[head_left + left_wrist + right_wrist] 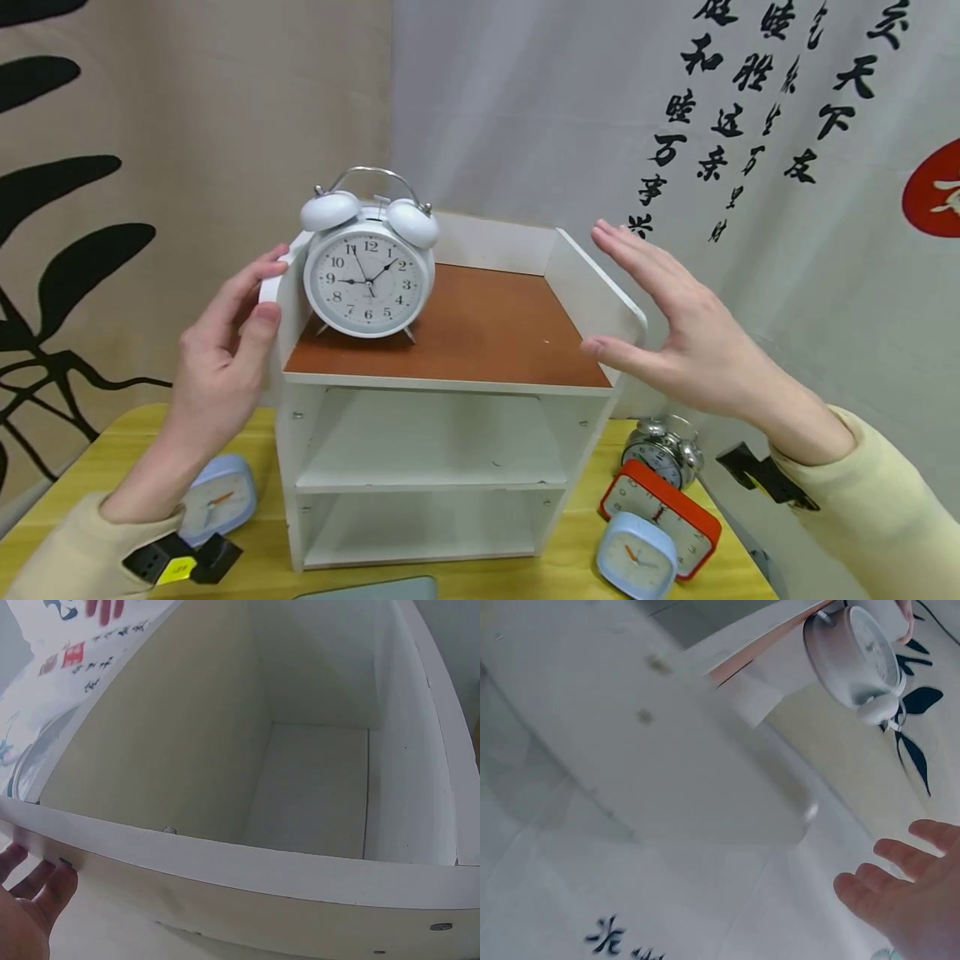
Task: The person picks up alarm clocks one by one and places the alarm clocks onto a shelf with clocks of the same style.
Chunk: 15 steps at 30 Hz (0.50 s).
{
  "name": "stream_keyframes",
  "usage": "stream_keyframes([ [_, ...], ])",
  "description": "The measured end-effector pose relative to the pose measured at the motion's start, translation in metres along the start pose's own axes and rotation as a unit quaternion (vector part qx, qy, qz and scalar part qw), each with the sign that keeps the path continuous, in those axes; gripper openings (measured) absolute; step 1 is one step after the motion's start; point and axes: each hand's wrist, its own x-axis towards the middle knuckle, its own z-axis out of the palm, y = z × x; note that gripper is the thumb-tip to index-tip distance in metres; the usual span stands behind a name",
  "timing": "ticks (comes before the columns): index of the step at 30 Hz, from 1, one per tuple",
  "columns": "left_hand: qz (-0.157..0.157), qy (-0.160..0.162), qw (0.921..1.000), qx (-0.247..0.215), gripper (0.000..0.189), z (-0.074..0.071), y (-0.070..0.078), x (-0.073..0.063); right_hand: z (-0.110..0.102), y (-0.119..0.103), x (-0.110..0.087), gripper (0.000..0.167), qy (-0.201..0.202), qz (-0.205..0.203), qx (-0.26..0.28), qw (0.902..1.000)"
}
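Observation:
In the head view a white shelf unit [442, 487] with a brown top board stands on the table. A white twin-bell alarm clock [369, 283] stands upright at the top board's left end. My left hand [225, 350] touches the outside of the unit's left side panel, its fingers bent slightly; the left wrist view shows that hand [30, 915] at the panel's outer face. Beyond the right side panel, my right hand [675, 325] is raised with fingers extended and holds nothing. The right wrist view also shows that hand [919, 889] apart from the unit.
On the yellow wood table [487, 579], a silver twin-bell clock [660, 450], a red clock [675, 517] and a light blue clock [637, 557] crowd the right side. Another blue clock [217, 498] lies left. A grey-blue flat object [375, 589] sits at the front. Printed curtains [525, 108] hang behind.

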Motion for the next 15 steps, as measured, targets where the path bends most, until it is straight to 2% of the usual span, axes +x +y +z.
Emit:
stream_keyframes([
  [7,0.008,-0.002,1.0,0.003,0.038,-0.001,-0.002,0.0,-0.008,0.028,-0.026,0.094,0.018,0.053,0.008,0.9984],
  [15,-0.001,-0.006,1.0,0.008,0.039,-0.001,0.0,0.0,0.002,0.06,-0.051,0.092,0.015,0.071,-0.011,0.9973],
])
